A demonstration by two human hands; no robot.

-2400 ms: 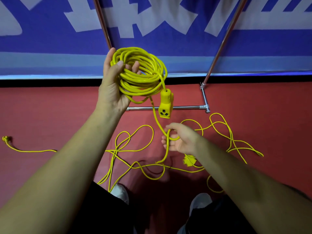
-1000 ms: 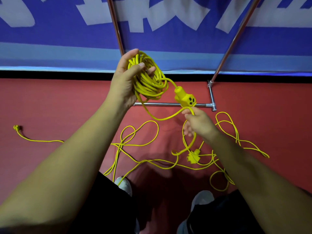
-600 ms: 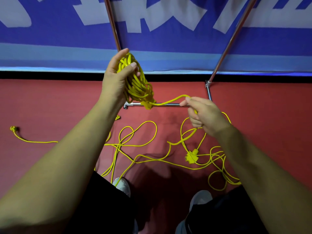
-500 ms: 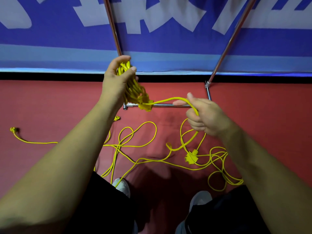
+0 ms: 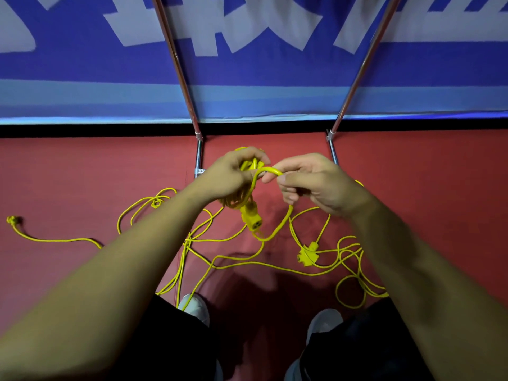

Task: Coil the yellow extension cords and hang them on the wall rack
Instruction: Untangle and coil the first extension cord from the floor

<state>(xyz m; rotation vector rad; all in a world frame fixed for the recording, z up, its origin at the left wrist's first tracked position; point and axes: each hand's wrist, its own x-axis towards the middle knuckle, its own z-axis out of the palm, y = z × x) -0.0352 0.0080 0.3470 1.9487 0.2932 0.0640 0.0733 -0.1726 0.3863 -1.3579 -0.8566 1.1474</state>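
My left hand (image 5: 229, 176) grips a bundle of coiled yellow cord (image 5: 248, 165), mostly hidden inside the fist. The cord's yellow socket end (image 5: 251, 217) dangles just below that hand. My right hand (image 5: 313, 182) pinches the free length of the same cord (image 5: 268, 171), which arches between the two hands and then loops down under the socket. More thin yellow cord (image 5: 247, 264) lies tangled on the red floor, with a multi-outlet yellow socket (image 5: 307, 254) at the right and a plug (image 5: 12, 220) at the far left.
A metal rack frame stands ahead: two slanted poles (image 5: 178, 64) (image 5: 360, 67) rise against a blue and white banner, with short floor legs (image 5: 198, 158). My two white shoes (image 5: 193, 307) stand among the floor loops.
Both hands came down and together. The coil was squeezed from a round ring into a tight bundle, and the right hand brought the free length up beside the left hand.
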